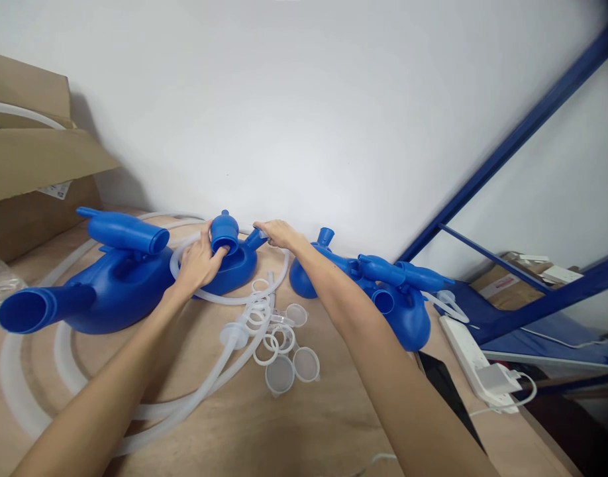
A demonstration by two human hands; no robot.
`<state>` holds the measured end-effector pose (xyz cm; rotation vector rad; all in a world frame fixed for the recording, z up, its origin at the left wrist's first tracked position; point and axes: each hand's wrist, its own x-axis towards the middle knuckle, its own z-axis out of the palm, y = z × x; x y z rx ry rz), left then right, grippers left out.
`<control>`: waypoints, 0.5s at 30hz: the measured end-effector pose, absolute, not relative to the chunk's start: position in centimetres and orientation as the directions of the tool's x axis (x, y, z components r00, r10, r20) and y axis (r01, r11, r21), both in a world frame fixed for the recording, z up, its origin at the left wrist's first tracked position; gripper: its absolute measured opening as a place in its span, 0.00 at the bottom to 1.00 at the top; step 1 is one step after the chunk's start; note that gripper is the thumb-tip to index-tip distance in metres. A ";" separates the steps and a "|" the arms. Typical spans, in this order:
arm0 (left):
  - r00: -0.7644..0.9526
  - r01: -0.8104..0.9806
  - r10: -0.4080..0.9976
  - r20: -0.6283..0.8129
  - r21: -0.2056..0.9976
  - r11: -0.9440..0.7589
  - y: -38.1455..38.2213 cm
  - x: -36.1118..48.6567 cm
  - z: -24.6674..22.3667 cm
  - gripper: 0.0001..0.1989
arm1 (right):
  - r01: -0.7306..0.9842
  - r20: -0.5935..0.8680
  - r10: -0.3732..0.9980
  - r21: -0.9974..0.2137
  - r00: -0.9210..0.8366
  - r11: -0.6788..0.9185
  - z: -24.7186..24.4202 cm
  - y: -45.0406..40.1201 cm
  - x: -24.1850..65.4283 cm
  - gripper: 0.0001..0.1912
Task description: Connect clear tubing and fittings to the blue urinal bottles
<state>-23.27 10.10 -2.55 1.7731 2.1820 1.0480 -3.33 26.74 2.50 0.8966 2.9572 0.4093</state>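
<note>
My left hand point(199, 262) is closed around a blue funnel-shaped piece point(224, 228), its wide opening facing me, above a blue jug point(234, 268). At that jug's neck point(255, 238), the fingers of my right hand point(279, 234) are pressed together, with a small clear part showing beside them. A translucent hose point(224, 299) loops around the jug. On the table in front lie white rings point(265, 350), clear round caps point(279, 374) and a translucent disc point(234, 336) on a tube.
A larger blue jug point(120, 291) with a blue piece on top stands left, near a cardboard box point(40, 159). More blue jugs point(408, 318) stand right, beside a power strip point(470, 358), a dark flat device point(446, 391) and a blue metal frame point(507, 142).
</note>
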 end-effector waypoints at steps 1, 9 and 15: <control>-0.299 0.808 0.905 0.304 0.585 0.071 10.2 -23.3 -2.6 0.42 | 0.537 0.057 0.542 0.254 -0.839 0.804 2.4 27.0 -3.4 0.31; -0.302 0.834 0.880 0.366 0.549 0.058 10.7 -23.6 -3.6 0.43 | 0.514 0.087 0.510 0.259 -0.856 0.818 1.9 27.4 -4.0 0.30; -0.314 0.818 0.878 0.361 0.572 0.057 10.7 -23.3 -3.4 0.42 | 0.507 0.091 0.505 0.299 -0.858 0.808 2.0 27.2 -4.5 0.28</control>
